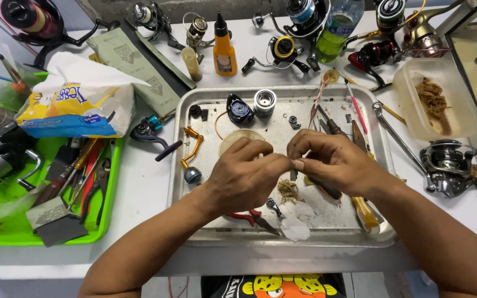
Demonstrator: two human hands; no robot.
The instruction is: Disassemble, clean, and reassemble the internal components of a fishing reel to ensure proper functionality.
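Nearest, left hand (245, 179) and right hand (333, 161), fingertips pinched together on a tiny part too small to identify, over shallow silver metal tray (194, 232) on white counter (139, 182). Just below fingers: brown fibre clump (289, 191), crumpled white tissue (295, 219), red-handled pliers (249, 218).

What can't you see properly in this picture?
Head view only:
- The tiny part pinched between the left hand and right hand: fingers hide it.
- The round lid on the metal tray: half covered by the left hand.
- The red pliers: handles go under the left wrist.
- The black reel at top left: cut off by the edge.
- The small screws on the tray: too small to tell apart.
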